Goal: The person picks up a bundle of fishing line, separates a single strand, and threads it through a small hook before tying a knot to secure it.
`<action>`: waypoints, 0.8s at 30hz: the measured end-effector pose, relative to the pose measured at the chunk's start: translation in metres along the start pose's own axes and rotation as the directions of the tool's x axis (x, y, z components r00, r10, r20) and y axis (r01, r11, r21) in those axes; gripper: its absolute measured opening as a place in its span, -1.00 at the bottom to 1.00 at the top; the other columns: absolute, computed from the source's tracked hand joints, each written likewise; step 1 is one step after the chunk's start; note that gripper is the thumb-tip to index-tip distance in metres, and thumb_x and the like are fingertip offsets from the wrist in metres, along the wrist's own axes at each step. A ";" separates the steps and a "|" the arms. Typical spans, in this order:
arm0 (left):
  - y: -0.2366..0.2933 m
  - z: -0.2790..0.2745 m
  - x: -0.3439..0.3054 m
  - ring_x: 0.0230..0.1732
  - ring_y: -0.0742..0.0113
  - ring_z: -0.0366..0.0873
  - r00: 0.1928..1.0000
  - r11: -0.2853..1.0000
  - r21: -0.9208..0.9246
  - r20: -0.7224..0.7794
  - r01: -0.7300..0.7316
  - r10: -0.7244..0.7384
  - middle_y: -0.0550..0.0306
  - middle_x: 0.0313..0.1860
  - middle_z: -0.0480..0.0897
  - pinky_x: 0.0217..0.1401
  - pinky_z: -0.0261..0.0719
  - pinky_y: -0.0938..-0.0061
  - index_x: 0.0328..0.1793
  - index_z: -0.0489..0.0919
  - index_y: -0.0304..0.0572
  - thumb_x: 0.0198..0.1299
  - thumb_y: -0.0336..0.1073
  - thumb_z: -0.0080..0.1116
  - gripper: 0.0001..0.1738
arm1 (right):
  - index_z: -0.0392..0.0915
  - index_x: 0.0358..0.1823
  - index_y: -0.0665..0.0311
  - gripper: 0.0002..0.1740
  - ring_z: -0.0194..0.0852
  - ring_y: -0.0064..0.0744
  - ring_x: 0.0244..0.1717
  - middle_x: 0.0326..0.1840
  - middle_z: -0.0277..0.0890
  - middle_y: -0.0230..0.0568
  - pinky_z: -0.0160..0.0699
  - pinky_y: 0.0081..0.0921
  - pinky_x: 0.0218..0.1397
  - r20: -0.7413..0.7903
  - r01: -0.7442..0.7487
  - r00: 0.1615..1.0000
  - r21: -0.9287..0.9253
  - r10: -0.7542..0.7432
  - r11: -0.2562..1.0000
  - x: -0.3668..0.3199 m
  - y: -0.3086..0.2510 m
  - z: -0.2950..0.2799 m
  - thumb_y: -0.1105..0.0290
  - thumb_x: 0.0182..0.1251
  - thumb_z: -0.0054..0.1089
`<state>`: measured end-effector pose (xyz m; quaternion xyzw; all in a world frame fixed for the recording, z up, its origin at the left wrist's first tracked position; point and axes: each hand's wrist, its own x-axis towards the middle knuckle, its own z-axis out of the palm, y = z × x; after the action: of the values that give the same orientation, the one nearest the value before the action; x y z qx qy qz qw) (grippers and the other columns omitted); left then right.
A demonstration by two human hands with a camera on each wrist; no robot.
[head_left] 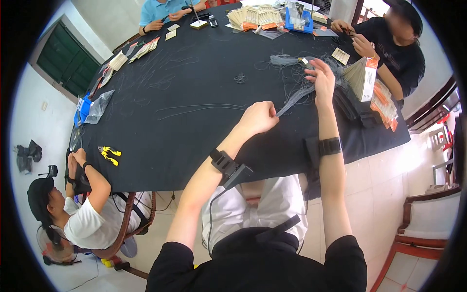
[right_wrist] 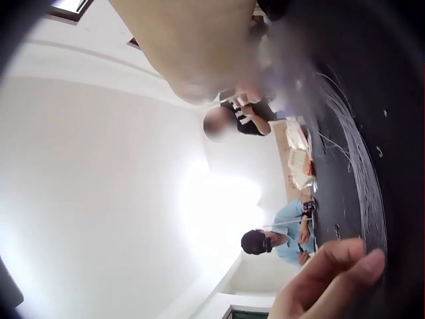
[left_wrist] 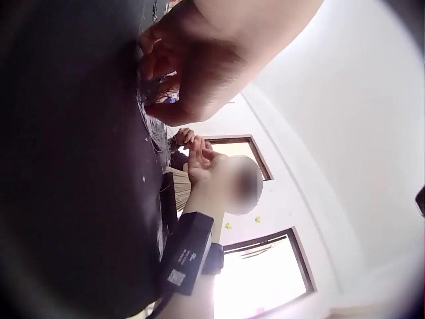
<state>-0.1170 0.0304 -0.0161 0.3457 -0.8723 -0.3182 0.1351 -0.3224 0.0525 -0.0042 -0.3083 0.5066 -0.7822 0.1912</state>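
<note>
My left hand (head_left: 260,117) pinches one end of a bundle of thin, greyish translucent strands (head_left: 296,100) over the black table. In the right wrist view the left thumb and fingertips (right_wrist: 366,266) press together on that strand bundle (right_wrist: 358,166), which runs away as a long, loose band. The right hand (head_left: 322,80) is raised over the farther part of the bundle, its fingers spread and loosely bent, with nothing gripped. A tangled heap of the same strands (head_left: 284,60) lies beyond it, with a small white tag (head_left: 304,61) on it.
Stacked cards (head_left: 359,80) and orange-labelled packets (head_left: 384,104) stand to the right. Yellow-handled pliers (head_left: 110,154) and a small strand clump (head_left: 239,78) lie on the black tablecloth (head_left: 204,141). Loose strands stretch leftward. Other people sit around the table.
</note>
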 end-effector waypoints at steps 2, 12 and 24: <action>0.003 -0.003 -0.003 -0.42 0.22 0.59 0.999 0.998 -0.068 0.039 0.015 -0.012 0.01 -0.52 0.59 -0.33 0.49 0.41 -0.43 0.53 -0.32 -0.12 -0.30 0.16 -0.80 | 0.39 -0.01 0.51 -0.59 0.53 -0.39 -0.33 -0.05 0.47 0.03 0.51 -0.58 -0.35 -0.138 0.053 0.988 -0.084 -0.064 0.995 0.009 0.004 -0.015 0.67 0.08 -0.28; 0.010 -0.004 0.000 -0.50 0.50 0.54 0.917 0.625 -0.729 -0.395 -0.277 -0.054 0.12 -0.43 0.60 -0.47 0.38 0.67 -0.22 0.44 -0.29 0.18 -0.41 0.06 -0.89 | 0.60 -0.31 0.40 -0.70 0.57 -0.05 -0.32 -0.34 0.58 0.08 0.51 -0.32 -0.11 0.124 0.077 0.952 -0.982 0.281 0.171 -0.013 -0.041 -0.065 0.44 0.00 -0.08; 0.029 0.004 -0.021 -0.43 0.57 0.47 0.850 0.720 -0.549 0.033 -0.425 0.526 0.29 -0.51 0.60 -0.35 0.30 0.62 -0.33 0.60 -0.20 -0.02 -0.38 0.24 -0.89 | 0.56 -0.33 0.39 -0.44 0.50 0.10 -0.08 -0.23 0.53 0.20 0.45 -0.15 -0.01 0.188 0.154 0.904 -0.981 0.384 0.116 -0.042 -0.038 -0.015 -0.08 0.09 0.10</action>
<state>-0.1192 0.0631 -0.0005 0.0277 -0.8202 -0.5278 0.2188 -0.3013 0.1041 0.0138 -0.4667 0.8659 -0.1498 0.0995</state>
